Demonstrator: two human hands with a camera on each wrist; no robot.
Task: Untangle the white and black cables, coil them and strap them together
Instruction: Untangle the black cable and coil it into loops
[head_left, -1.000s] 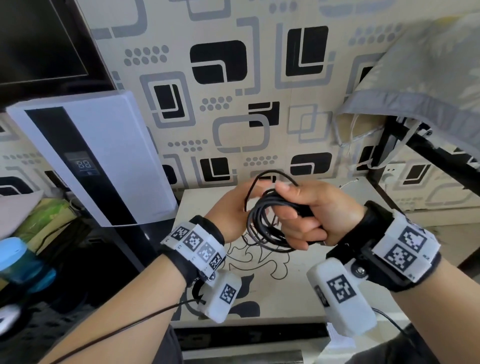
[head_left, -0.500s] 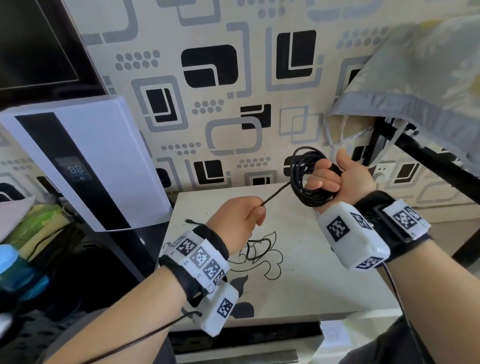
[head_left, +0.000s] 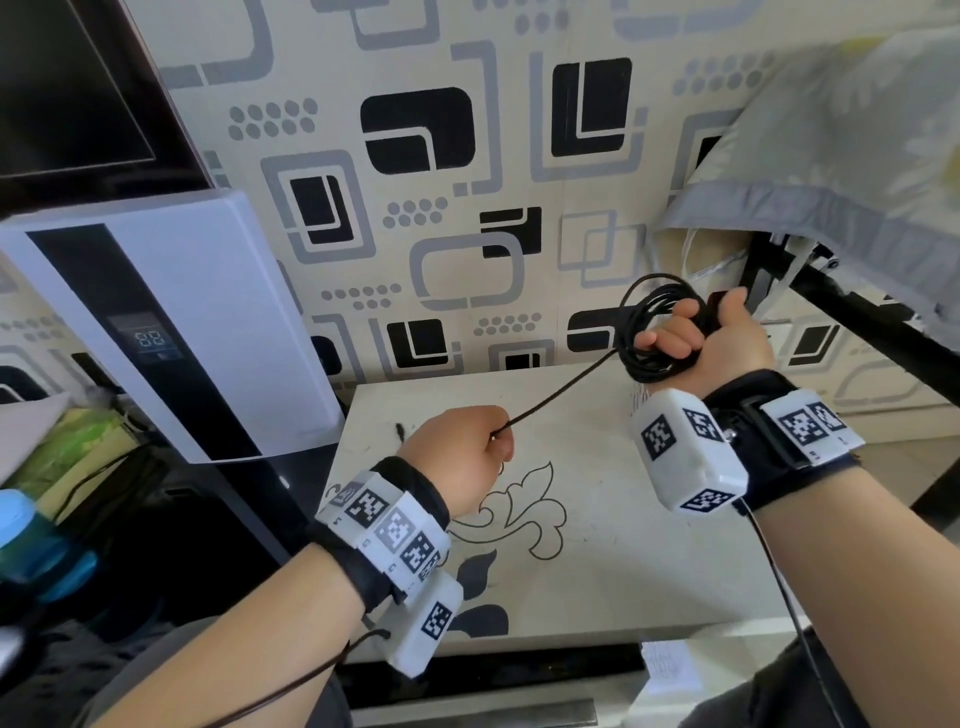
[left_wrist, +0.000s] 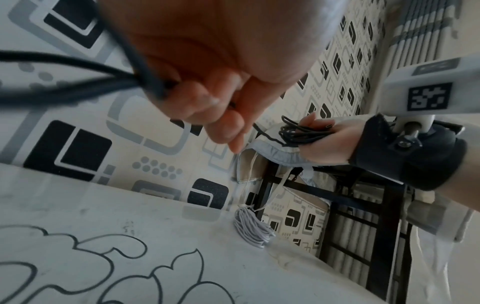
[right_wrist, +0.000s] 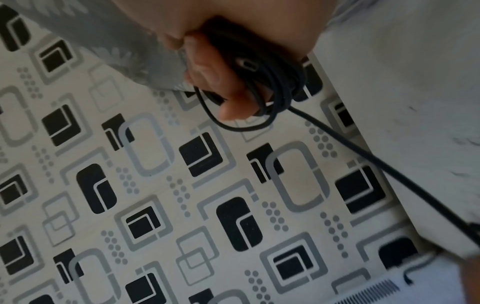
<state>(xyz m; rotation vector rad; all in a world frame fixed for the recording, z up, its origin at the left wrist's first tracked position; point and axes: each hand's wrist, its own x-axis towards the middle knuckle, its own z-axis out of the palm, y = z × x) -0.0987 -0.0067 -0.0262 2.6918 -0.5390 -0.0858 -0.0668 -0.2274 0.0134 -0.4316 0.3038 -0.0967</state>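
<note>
My right hand (head_left: 675, 340) is raised at the right, near the wall, and grips a coil of black cable (head_left: 641, 338) looped round its fingers. A connector of the black cable (right_wrist: 246, 64) lies against the palm of my right hand (right_wrist: 221, 86). One taut strand (head_left: 561, 395) runs down-left from the coil to my left hand (head_left: 493, 441), which pinches it in a closed fist above the table (head_left: 649, 571). Loose black cable (left_wrist: 64, 82) trails from my left hand (left_wrist: 207, 98). The white cable (left_wrist: 252, 230) lies coiled on the table's far corner, apart from both hands.
A white appliance with a dark display strip (head_left: 171, 322) leans at the left of the table. A grey-edged pillow (head_left: 831, 156) rests on a black metal frame (head_left: 857, 322) at the right. A blue bottle (head_left: 31, 545) stands at the lower left.
My right hand has lifted the black coil up and to the right, away from my left hand. The left hand has dropped lower, and the strand between them is now stretched straight.
</note>
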